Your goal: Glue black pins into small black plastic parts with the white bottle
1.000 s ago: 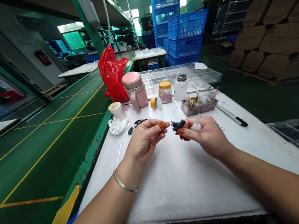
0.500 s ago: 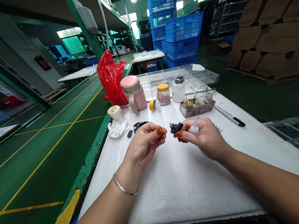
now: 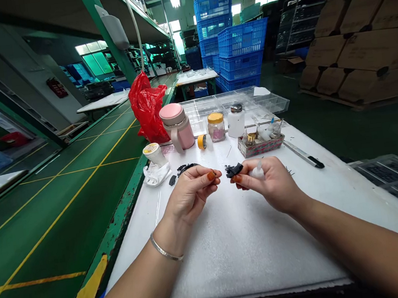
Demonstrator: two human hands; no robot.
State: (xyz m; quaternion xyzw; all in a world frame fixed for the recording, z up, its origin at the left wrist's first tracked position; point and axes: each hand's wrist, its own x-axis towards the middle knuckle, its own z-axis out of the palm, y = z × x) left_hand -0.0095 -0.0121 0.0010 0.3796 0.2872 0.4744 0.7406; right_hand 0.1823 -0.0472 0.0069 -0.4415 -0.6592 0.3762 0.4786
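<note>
My left hand (image 3: 191, 191) is raised over the white tabletop (image 3: 256, 258), thumb and fingertips pinched together; whatever they hold is too small to make out. Just across a narrow gap, my right hand (image 3: 277, 180) grips a small black piece (image 3: 235, 169) with an ornate, openwork end pointing left. A small translucent white squeeze bottle (image 3: 258, 172) with a narrow nozzle is also tucked in that hand, between thumb and fingers. Behind my left hand lies a heap of black pieces (image 3: 186, 168), partly hidden by it. One loose black piece (image 3: 172, 180) rests beside the heap.
A white cloth (image 3: 156, 174), a lidded tub (image 3: 153, 152), a pink mug (image 3: 178, 127), yellow tape (image 3: 201, 142), a jar (image 3: 216, 128) and a white bottle (image 3: 236, 122) line the back. At right are a box of small bottles (image 3: 262, 146) and a utility knife (image 3: 303, 154).
The view has shifted slightly, so the background sits a little lower and further left. My left fingertips have turned a little; both hands keep nearly the same place and grip.
</note>
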